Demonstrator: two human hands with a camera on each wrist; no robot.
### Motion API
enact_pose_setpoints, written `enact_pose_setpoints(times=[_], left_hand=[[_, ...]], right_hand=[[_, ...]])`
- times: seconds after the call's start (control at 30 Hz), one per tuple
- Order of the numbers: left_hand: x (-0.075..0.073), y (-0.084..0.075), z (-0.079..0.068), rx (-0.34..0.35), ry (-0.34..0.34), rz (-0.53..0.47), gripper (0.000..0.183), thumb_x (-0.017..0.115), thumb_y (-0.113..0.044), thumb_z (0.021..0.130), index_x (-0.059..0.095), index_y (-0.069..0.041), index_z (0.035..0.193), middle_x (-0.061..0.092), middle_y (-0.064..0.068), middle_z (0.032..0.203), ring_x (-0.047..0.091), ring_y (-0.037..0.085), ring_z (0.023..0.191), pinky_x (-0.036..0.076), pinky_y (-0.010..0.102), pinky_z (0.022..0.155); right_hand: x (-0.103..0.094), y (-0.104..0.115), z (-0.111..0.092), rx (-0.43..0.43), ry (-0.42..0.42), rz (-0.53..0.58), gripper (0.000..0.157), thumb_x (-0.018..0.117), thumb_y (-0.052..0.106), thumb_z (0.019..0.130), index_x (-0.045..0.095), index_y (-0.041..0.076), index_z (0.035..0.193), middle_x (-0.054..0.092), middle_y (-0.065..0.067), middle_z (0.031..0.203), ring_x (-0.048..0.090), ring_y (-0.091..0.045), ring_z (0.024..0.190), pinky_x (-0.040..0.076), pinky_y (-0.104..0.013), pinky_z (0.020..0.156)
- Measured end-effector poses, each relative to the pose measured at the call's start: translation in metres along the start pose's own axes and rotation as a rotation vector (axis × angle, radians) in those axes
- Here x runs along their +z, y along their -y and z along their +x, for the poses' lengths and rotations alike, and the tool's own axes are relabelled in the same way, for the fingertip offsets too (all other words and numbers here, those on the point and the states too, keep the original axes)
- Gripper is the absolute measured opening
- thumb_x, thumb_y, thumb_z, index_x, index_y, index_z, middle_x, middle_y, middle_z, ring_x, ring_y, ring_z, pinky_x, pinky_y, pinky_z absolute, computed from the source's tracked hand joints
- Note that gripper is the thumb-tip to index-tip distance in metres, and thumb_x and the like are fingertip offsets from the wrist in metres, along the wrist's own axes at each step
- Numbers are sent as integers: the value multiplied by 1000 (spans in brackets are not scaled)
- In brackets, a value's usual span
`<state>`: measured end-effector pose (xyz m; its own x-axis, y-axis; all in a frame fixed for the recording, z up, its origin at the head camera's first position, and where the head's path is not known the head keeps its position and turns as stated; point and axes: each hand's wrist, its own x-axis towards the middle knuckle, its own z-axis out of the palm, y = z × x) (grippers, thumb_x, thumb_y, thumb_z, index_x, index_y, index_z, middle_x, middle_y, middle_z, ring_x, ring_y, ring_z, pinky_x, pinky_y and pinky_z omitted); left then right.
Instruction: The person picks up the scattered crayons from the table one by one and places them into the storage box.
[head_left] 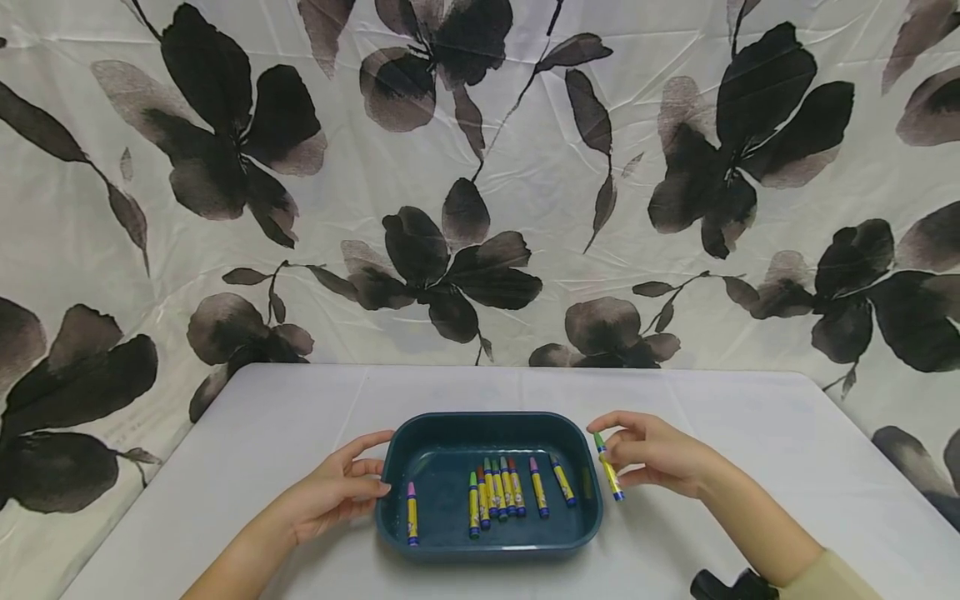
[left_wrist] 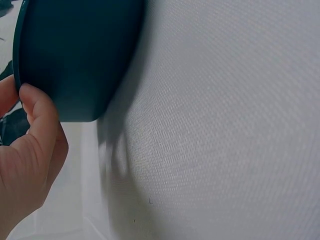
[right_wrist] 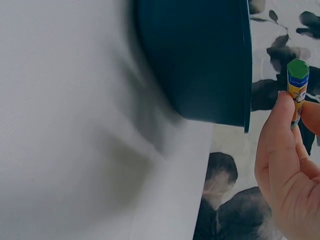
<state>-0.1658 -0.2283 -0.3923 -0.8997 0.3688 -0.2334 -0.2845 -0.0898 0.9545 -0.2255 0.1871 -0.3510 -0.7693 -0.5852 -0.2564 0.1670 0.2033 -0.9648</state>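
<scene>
A dark teal tray [head_left: 487, 552] stands on the table in the head view. At its left end my left hand [head_left: 337, 492] pinches the rim between thumb and fingers, which the left wrist view [left_wrist: 37, 135] shows closely. Just outside the right end, my right hand [head_left: 663, 454] holds a green crayon [head_left: 608, 468] with a yellow and blue wrapper between thumb and fingers, tilted and above the table. Inside the tray, a lilac crayon [head_left: 412, 515] lies alone at the left. Several crayons sit side by side near the middle, with a pink crayon [head_left: 538, 488] and a dark-tipped crayon [head_left: 562, 481] to their right.
A white table [head_left: 300, 408] carries the tray. Behind it hangs a white cloth [head_left: 570, 192] with dark flower prints. A black object [head_left: 731, 585] shows at the bottom edge, beside the right sleeve [head_left: 828, 577].
</scene>
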Motion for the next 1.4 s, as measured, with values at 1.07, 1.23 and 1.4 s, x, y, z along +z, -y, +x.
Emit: enact_pose_setpoints(times=[1.07, 1.23, 1.4], left_hand=[[0, -4, 3, 7, 3, 9, 78, 62, 3, 83, 15, -5, 146, 56, 7, 97, 59, 14, 82, 52, 26, 71], [-1, -1, 2, 3, 10, 0, 77, 61, 3, 84, 16, -5, 146, 56, 8, 98, 59, 15, 85, 52, 28, 74], [-2, 1, 2, -6, 11, -13, 78, 63, 2, 84, 17, -6, 146, 57, 8, 99, 60, 16, 86, 52, 28, 74]], right_hand=[[55, 13, 65, -31, 24, -25, 46, 56, -4, 86, 40, -11, 129, 59, -4, 79, 58, -14, 68, 54, -32, 67], [65, 1, 71, -4, 1, -31, 45, 57, -4, 84, 43, -11, 127, 59, -5, 80, 58, -14, 68, 54, -32, 66], [73, -9, 73, 27, -19, -5, 45, 57, -5, 83, 45, -10, 126, 59, -7, 80, 57, -14, 67, 54, -31, 64]])
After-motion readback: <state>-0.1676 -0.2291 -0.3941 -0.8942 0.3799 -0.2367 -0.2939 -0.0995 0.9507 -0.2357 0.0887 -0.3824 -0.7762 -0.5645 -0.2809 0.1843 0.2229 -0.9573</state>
